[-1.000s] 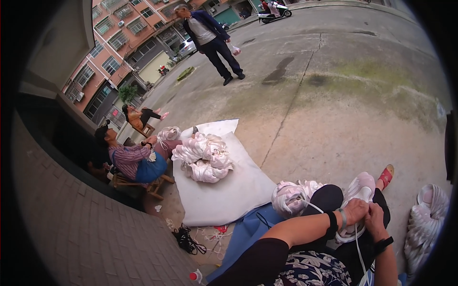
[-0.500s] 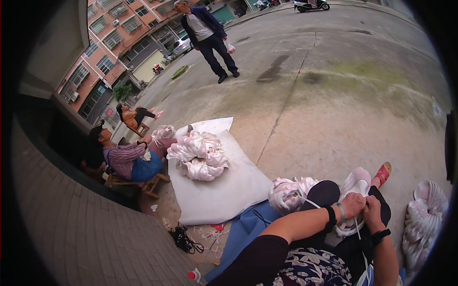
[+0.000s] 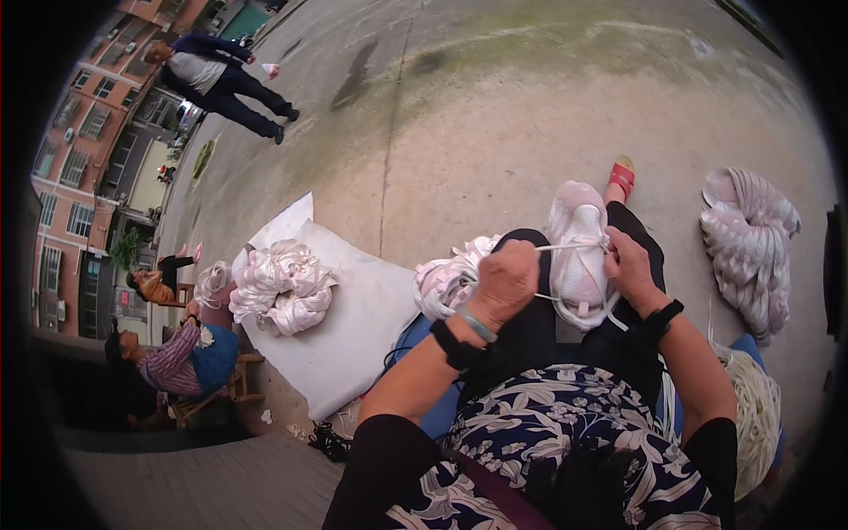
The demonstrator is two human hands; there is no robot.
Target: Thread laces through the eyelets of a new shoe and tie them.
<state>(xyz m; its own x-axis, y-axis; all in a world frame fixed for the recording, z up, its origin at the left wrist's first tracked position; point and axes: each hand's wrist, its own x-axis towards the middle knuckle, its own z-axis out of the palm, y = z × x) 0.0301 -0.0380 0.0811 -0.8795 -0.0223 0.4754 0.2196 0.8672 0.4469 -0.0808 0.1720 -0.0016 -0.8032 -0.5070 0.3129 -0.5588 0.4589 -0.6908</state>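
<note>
A pale pink and white sneaker rests across my thighs, toe pointing away from me. A white shoelace runs over its upper, drawn out straight between my hands. My left hand is closed in a fist on one side of the shoe, gripping the lace. On the other side, my right hand pinches the lace near the shoe's edge. Loose lace hangs by the heel end. Beside my left knee sits a bunch of similar pink and white shoes.
A curved stack of shoes lies on the ground at right, above a bundle of white laces. Leftward, a ring of shoes sits on a white sheet. A seated co-worker, another seated person and a standing person are beyond.
My hands, together over the shoe before, have moved apart to either side with the lace taut between them. The whole view has swung, shifting the scene leftward.
</note>
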